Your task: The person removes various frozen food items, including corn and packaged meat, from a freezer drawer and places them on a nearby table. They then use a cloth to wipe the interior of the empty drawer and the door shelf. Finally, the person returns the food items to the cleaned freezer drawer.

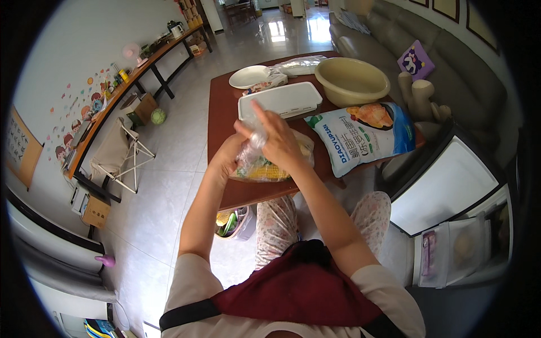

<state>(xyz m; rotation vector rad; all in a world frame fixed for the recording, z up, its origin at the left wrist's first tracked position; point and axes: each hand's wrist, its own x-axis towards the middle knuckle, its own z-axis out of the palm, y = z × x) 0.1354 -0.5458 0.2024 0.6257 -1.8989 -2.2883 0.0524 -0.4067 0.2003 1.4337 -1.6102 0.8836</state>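
A clear plastic bag (270, 172) with yellow corn and some green food inside rests on the near part of the red-brown table (224, 114). Its gathered, twisted neck is between my two hands above the corn. My left hand (230, 154) grips the neck from the left side. On the right, my right hand (280, 139) holds the upper twist of plastic, with a finger stretched out towards a white lidded container (283, 99). The fingers partly hide the plastic. Right of my right hand lies a large blue-and-white printed food bag (363, 139).
At the table's back are a white plate (247, 77), clear plastic packaging (302, 65) and a beige basin (353, 80). A waste bin (243, 226) stands below the near edge. To my right, a refrigerator door (448, 186) hangs open beside drawers (454, 253). A folding chair (116, 152) stands left.
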